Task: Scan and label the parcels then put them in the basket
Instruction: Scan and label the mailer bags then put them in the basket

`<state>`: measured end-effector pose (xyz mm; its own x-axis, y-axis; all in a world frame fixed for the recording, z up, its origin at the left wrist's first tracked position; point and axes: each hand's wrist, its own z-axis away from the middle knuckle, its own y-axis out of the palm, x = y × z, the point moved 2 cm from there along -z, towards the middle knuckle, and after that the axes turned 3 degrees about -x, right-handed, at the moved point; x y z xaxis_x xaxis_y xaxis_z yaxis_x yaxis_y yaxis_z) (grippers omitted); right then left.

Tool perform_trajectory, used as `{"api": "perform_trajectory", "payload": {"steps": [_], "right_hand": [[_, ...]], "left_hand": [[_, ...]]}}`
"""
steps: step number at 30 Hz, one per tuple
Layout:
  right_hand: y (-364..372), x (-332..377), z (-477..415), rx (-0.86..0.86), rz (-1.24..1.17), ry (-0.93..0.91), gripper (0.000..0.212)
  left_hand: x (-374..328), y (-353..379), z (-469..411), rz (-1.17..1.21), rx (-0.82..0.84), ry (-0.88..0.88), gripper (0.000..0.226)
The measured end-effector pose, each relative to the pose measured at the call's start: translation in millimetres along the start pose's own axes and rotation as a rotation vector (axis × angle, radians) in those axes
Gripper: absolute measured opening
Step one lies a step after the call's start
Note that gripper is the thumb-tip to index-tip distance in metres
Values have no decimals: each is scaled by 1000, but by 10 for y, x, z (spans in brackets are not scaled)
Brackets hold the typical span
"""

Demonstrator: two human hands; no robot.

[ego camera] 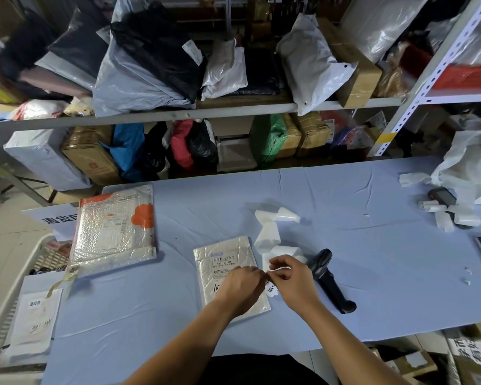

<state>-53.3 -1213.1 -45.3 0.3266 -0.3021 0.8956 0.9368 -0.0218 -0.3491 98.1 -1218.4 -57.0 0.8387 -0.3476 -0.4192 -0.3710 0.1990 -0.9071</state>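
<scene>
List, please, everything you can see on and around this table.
small parcel: one, silvery white, middle of the table
large parcel: one, clear and orange, table's left end
label strip: one, white, curling beyond the small parcel
scanner: one, black, lying right of the small parcel
basket: one, white, left of the table
tablecloth: one, pale blue, over the table
shelves: two levels, grey, behind, packed with parcels
label: one, white, at the small parcel's right edge
left hand: one, pinching the label
right hand: one, pinching the label
</scene>
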Motion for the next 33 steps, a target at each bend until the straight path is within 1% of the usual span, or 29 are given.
{"api": "perform_trajectory", "payload": {"steps": [3,6,10,13,15,19,22,25,27,29,31,33], "right_hand": [[3,-8,7,12,36,-28,24],[6,-4,9,24,61,-41,24],[19,11,10,46,71,-71,25],[44,-1,16,67,70,-75,27],[59,-12,27,67,79,-68,28],[-26,-45,29,24,88,-10,27],[-176,-117,9,-54,99,86,26],[-295,-165,-5,-158,172,194,25],[-324,-184,-12,-205,251,240,24],[-298,-173,7,-253,327,272,22],[-208,-104,58,-307,414,213,17],[-71,58,129,-318,408,97,8]], "left_hand": [[18,-16,24,211,19,-124,32],[31,-23,30,419,47,-245,36],[60,-21,37,627,53,-358,38],[73,-23,51,712,48,-432,36],[50,-49,59,734,-12,-482,39],[92,-127,103,751,-183,-537,27],[171,-154,143,775,-290,-629,33],[192,-250,191,681,-392,-678,43],[223,-273,241,555,-435,-707,42],[267,-270,279,407,-439,-701,38],[302,-256,305,264,-441,-642,32],[312,-259,327,122,-487,-532,33]]}}
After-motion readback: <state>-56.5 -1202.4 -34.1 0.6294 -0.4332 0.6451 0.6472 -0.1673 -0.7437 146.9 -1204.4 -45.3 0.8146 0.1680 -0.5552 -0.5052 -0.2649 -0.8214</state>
